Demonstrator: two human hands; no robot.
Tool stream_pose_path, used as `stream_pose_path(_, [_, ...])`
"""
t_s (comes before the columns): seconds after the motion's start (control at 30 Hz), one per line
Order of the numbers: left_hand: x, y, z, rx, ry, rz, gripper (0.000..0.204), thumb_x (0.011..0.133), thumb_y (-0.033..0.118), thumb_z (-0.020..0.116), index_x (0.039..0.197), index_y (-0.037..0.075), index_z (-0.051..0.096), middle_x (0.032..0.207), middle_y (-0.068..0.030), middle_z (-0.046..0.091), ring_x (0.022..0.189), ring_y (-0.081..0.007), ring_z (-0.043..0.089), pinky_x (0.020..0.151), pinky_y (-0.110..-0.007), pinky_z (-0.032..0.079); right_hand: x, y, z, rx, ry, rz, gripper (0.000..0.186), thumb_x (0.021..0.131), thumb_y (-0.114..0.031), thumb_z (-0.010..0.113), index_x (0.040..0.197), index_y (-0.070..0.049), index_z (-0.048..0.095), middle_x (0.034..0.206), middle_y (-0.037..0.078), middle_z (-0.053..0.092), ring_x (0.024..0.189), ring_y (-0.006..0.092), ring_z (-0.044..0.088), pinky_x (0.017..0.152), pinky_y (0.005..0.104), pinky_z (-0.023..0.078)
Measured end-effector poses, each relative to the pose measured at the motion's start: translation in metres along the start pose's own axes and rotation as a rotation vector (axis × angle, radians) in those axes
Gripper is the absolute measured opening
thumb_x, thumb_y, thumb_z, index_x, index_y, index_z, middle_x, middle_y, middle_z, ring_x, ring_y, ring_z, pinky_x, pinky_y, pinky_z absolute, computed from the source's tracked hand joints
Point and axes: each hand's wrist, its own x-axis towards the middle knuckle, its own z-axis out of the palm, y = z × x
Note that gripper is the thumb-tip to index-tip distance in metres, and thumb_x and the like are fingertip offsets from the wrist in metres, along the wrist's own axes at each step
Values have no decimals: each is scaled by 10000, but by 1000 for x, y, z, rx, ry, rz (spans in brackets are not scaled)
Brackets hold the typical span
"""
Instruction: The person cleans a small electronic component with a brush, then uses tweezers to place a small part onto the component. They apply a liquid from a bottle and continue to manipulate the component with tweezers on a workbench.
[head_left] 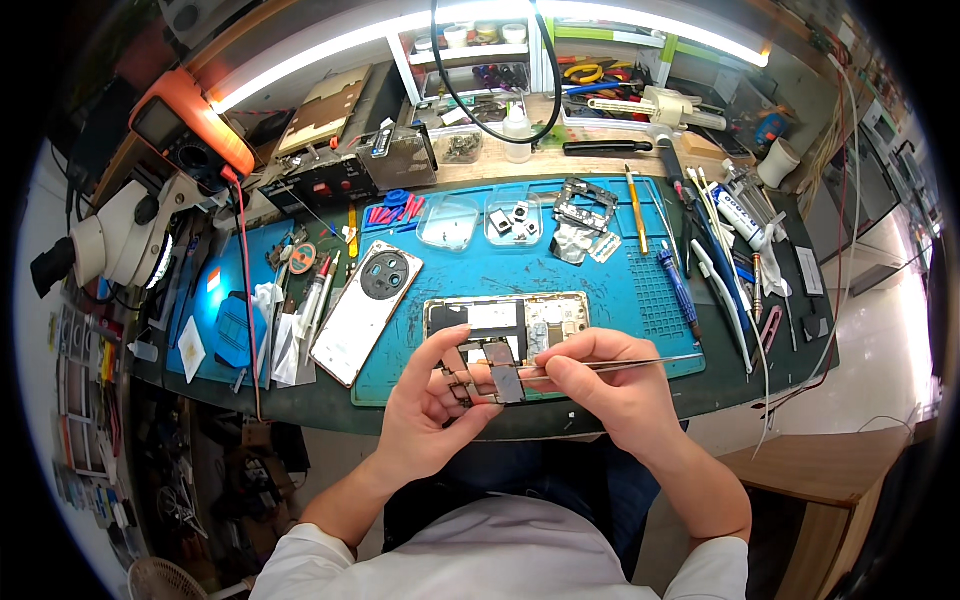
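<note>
My left hand (425, 410) is closed round the edges of a phone circuit board (508, 384), holding it upright above the mat, thumb below and fingers above. Thin metal tweezers (645, 363) are pinched in my right hand (620, 393). Their handle end points right; the tips are hidden at the board's right side, so contact cannot be made out. Behind both hands lies an opened phone body (568, 312), partly covered by them. To its left rests a pale phone back cover (360, 325) with a round camera ring.
A blue work mat (450, 272) carries a clear dish of small camera modules (515, 228) and a dark phone bracket (585, 203). Screwdrivers and brushes crowd the right, including a blue-handled screwdriver (678, 290). At left stand a microscope (125, 235) and an orange multimeter (190, 130).
</note>
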Motion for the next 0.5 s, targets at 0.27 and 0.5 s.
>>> stream_pose_path(0.27, [0,0,1,36,0,1,827,950,-161,620,1631,87,223,1312,-232,674,1205,-241,680,1019,-352,570,1,-1,-3,-26,-13,27,210,1021,-106,706,1132,72,713,1074,119,763,975,120,720,841,246,576])
stream_pose_path(0.5, [1,-1,3,45,6,-4,831,945,-157,626,1634,86,229,1300,-223,680,1180,-219,687,1007,-338,576,0,2,-3,8,24,19,210,1014,-122,719,1116,61,727,1031,105,768,935,100,709,785,222,554])
